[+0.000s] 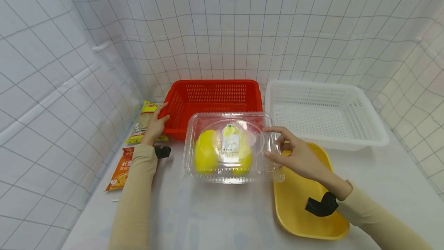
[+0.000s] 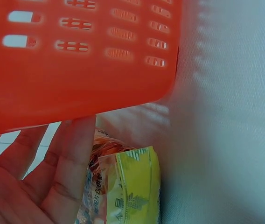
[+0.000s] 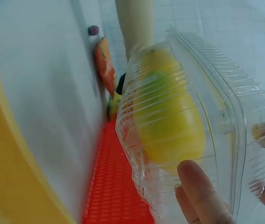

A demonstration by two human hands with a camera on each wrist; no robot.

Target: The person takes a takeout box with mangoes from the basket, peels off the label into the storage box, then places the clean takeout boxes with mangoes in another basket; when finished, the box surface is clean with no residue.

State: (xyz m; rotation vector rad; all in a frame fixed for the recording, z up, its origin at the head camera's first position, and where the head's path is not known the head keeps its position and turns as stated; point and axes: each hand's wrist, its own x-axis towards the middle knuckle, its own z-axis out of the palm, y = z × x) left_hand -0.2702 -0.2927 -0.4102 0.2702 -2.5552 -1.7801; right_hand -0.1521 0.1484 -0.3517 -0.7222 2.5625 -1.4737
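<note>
Pinching a clear plastic box (image 1: 233, 157) by its right end, the person's right hand (image 1: 295, 153) has thumb below, fingers above; grip narrow, firmly on the box. Two yellow, fruit-like shapes (image 1: 206, 151) inside, printed label (image 1: 230, 143) on the lid. From where I stand, box is off the table, just in front of the red basket (image 1: 216, 95) and overlapping its near rim.

Left hand (image 1: 156, 124) at the basket's left side, fingers fairly straight and spread, touching the red wall; fingertips partly hidden behind the rim in the left wrist view. No clasp seen.

Around: yellow-green packet (image 1: 142, 120) beside the left hand; orange packet (image 1: 121, 171) nearer, by the left sleeve (image 1: 135, 200). White basket (image 1: 306, 122) right of the red one. Yellow tray (image 1: 301, 211) under the right forearm. Small purple round thing (image 3: 93, 30), blurred, near the orange packet.
</note>
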